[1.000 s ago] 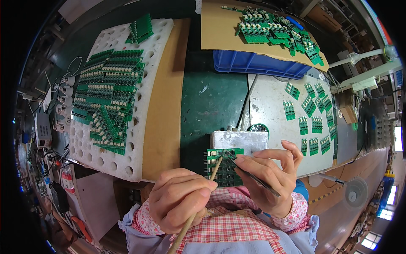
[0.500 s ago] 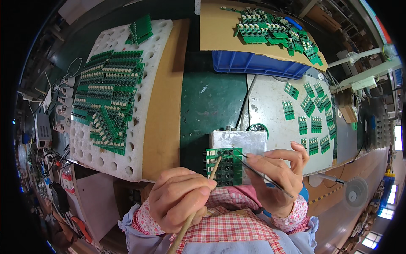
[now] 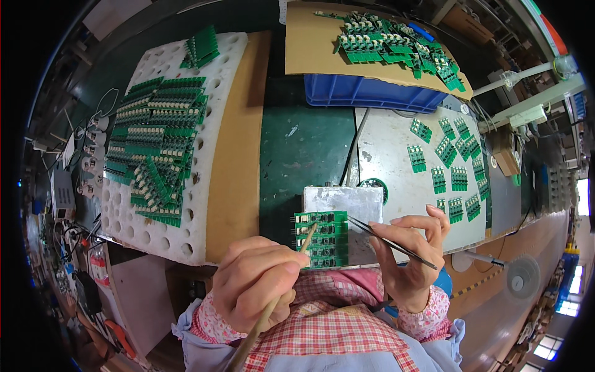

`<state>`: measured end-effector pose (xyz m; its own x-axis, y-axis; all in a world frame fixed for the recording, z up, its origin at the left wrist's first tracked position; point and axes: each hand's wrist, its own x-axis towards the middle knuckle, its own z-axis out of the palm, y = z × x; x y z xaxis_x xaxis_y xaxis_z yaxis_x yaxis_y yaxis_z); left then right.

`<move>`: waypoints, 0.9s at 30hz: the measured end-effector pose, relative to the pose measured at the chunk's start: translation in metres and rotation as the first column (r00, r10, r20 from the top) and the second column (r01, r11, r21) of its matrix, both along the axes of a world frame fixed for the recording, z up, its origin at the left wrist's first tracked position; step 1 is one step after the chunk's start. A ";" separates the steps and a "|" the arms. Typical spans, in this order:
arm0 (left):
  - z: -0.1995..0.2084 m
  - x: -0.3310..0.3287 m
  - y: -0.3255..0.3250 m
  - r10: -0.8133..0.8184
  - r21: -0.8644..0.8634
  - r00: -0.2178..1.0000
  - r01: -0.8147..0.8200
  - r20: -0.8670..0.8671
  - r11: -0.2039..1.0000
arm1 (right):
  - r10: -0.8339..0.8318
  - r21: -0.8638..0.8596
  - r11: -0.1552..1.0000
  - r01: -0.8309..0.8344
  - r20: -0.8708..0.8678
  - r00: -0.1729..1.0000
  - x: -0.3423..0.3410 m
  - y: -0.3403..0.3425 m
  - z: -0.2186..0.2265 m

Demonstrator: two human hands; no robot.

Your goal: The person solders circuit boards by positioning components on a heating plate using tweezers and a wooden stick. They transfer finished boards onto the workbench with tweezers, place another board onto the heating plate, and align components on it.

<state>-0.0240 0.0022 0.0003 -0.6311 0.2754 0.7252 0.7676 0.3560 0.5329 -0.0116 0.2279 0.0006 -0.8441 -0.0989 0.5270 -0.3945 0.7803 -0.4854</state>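
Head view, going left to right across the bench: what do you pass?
White foam tray of green circuit boards → cardboard sheet → left hand with wooden stick → green board → right hand with tweezers → loose boards.

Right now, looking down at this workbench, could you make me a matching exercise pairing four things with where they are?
Things:
1. thin wooden stick
2. black metal tweezers
3. blue plastic bin
4. white foam tray with round holes

Places:
A. under the brown cardboard sheet
B. in the left hand
C. far left of the bench
D. in the right hand

Pairs: 1-B, 2-D, 3-A, 4-C
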 end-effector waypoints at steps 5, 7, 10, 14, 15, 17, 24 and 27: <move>0.005 0.001 -0.001 -0.001 -0.039 1.000 0.002 0.009 0.999 | 0.009 0.029 1.000 -0.008 -0.006 1.000 0.001 0.002 -0.001; 0.007 0.001 -0.002 -0.018 -0.061 0.999 0.021 0.041 0.998 | 0.006 0.026 1.000 -0.006 -0.003 1.000 0.002 0.002 0.000; 0.007 0.001 -0.002 -0.012 -0.067 0.999 0.015 0.036 0.998 | 0.016 0.026 1.000 -0.016 -0.007 1.000 0.002 0.002 0.001; 0.007 0.002 -0.002 -0.007 -0.075 0.999 0.011 0.046 0.997 | 0.061 0.046 0.997 -0.060 -0.013 0.998 -0.003 0.001 -0.001; 0.007 0.002 -0.002 -0.004 -0.073 0.999 0.008 0.044 0.997 | 0.061 0.046 0.997 -0.060 -0.013 0.998 -0.004 0.001 0.000; 0.007 0.002 -0.002 -0.001 -0.070 0.999 0.004 0.043 0.998 | 0.051 0.069 0.996 -0.050 -0.015 0.999 -0.004 0.000 0.002; 0.009 0.003 0.000 0.004 -0.067 0.999 -0.001 0.047 0.998 | 0.063 0.085 0.994 -0.061 -0.025 0.998 -0.004 0.000 0.004; 0.007 0.004 -0.001 0.002 -0.079 0.999 0.002 0.049 0.997 | 0.064 0.088 0.994 -0.062 -0.021 0.998 -0.004 -0.002 0.005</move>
<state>-0.0200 0.0011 0.0076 -0.6654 0.3304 0.6694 0.7412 0.3988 0.5400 -0.0155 0.2264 0.0058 -0.8222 -0.1980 0.5336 -0.4546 0.7927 -0.4062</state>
